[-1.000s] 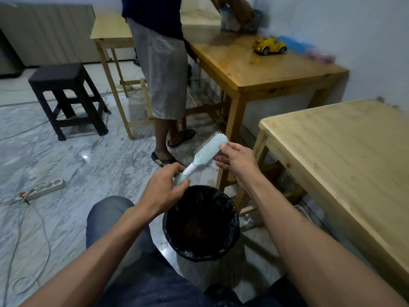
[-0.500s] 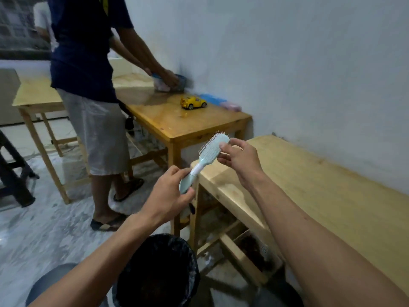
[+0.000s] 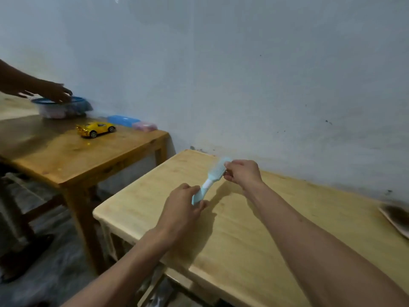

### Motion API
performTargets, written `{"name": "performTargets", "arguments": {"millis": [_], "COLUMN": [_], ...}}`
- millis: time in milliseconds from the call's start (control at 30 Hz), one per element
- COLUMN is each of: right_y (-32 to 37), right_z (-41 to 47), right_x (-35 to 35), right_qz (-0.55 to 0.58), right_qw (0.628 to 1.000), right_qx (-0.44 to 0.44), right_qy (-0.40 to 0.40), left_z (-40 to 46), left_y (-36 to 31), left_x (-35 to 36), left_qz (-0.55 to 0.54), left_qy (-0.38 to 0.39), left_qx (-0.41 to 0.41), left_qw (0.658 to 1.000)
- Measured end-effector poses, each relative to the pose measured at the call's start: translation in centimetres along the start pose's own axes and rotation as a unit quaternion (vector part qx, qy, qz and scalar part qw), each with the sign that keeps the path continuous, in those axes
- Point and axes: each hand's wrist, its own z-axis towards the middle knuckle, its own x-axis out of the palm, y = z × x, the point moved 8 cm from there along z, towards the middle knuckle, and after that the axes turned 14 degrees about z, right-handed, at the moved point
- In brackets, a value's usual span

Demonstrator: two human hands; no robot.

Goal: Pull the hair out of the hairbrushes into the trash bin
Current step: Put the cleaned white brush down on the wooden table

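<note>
A pale wooden bench [image 3: 254, 229] stretches beneath both forearms, against a grey-white wall [image 3: 243, 63]. Beyond the left fingers stands a darker bench [image 3: 73, 156], carrying a yellow toy car [image 3: 96, 129], a blue box [image 3: 122, 120] and a blue-rimmed tub [image 3: 63, 107] that another person's hand [image 3: 55, 93] reaches over. Far right of the right fingers, at the pale bench's edge, lies a second brush matted with dark hair [image 3: 396, 217]. The light-blue hairbrush [image 3: 210, 180] hangs tilted above the pale bench, between the two hands. The left hand [image 3: 182, 209] has its fingers closed around the handle; the right hand [image 3: 242, 172] pinches the blurred bristle head with its fingers [image 3: 229, 167].
</note>
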Motion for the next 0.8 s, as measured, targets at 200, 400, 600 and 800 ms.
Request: {"name": "performTargets", "arguments": {"millis": [200,400,600,800], "right_y": [-2.0,-2.2,-2.3,-2.4], "right_z": [5.9,10.9,14.0,14.7], "right_x": [-2.0,-3.0,-4.0,-4.2], "right_qz": [-0.039,-0.155,-0.238,-0.266], "right_qw": [0.997,0.984,0.967,0.961], "right_qx": [0.063,0.056,0.031,0.011], "right_qy": [-0.029,-0.073,-0.086,-0.078], "left_z": [4.8,9.4,12.2,12.3], "left_y": [-1.3,-2.0,-2.9,-2.6], "left_x": [5.3,8.3,10.0,10.5], "left_qz": [0.024,0.020,-0.003,-0.003], "left_qy": [0.048,0.070,0.079,0.085], "left_qx": [0.013,0.011,0.016,0.011], "left_qw": [0.998,0.997,0.997,0.996]}}
